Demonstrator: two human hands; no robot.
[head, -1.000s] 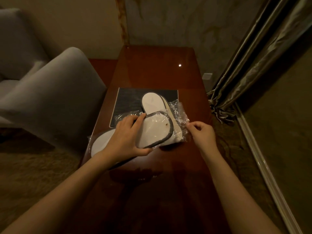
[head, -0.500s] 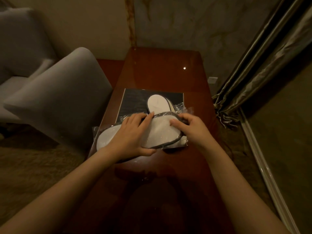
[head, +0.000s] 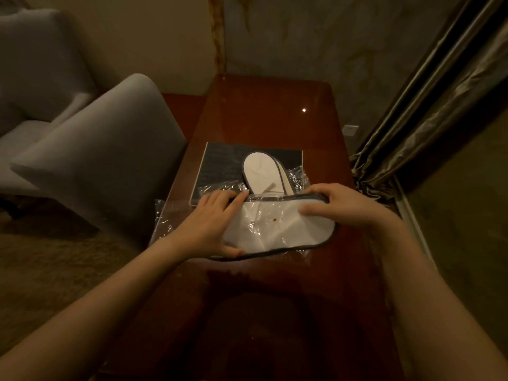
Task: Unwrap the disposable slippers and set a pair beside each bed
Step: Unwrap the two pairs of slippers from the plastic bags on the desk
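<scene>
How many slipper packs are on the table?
2. One pack lies crosswise near the table's middle, held by the left hand and right hand; another lies behind it on a dark mat.

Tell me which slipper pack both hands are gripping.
The near slipper pack, lying crosswise at the table's front, with the left hand and right hand on it. The far slipper pack on the dark mat is untouched.

no readable text, dark mat (head: 220,163) print too blurred, slipper wrapper (head: 165,218) unmarked
</scene>
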